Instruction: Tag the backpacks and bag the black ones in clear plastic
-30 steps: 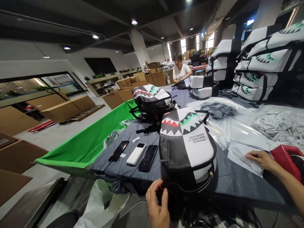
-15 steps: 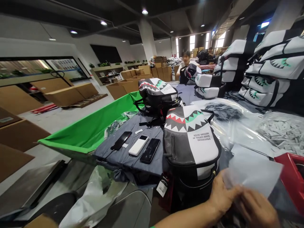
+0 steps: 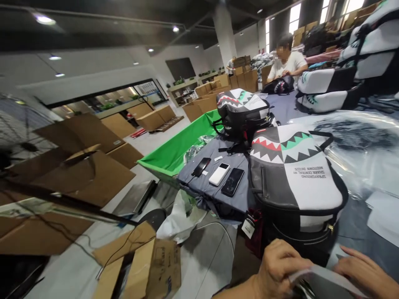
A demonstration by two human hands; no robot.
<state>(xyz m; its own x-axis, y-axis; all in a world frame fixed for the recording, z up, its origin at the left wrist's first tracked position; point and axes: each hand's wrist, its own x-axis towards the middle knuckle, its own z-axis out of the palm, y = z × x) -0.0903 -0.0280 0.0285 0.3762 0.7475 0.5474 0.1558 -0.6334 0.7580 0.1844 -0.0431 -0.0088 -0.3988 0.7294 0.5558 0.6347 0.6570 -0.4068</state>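
Observation:
At the lower right, my left hand (image 3: 280, 265) is closed with its fingers pinched on a thin, pale sheet (image 3: 330, 284), which looks like paper. On the sheet's other side, my right hand (image 3: 368, 270) grips its edge, one finger standing out. The sheet bends between the two hands. Just beyond them lies a black-and-white backpack (image 3: 299, 170) with a shark-mouth print and upside-down lettering. A hang tag (image 3: 248, 224) dangles from its near left side. Something metallic below the sheet is too blurred to make out.
Two phones (image 3: 233, 182) and a white power bank (image 3: 219, 174) lie left of the backpack. Another backpack (image 3: 243, 108) sits behind. Clear plastic (image 3: 370, 162) and white sheets (image 3: 385, 218) are at right. A green-lined bin (image 3: 174, 149) adjoins the table. A co-worker (image 3: 289, 62) handles a bag.
My view has swung left, so the table sits further right. Both hands have moved apart, the sheet now bent between them. The co-worker's bag is lower on the table.

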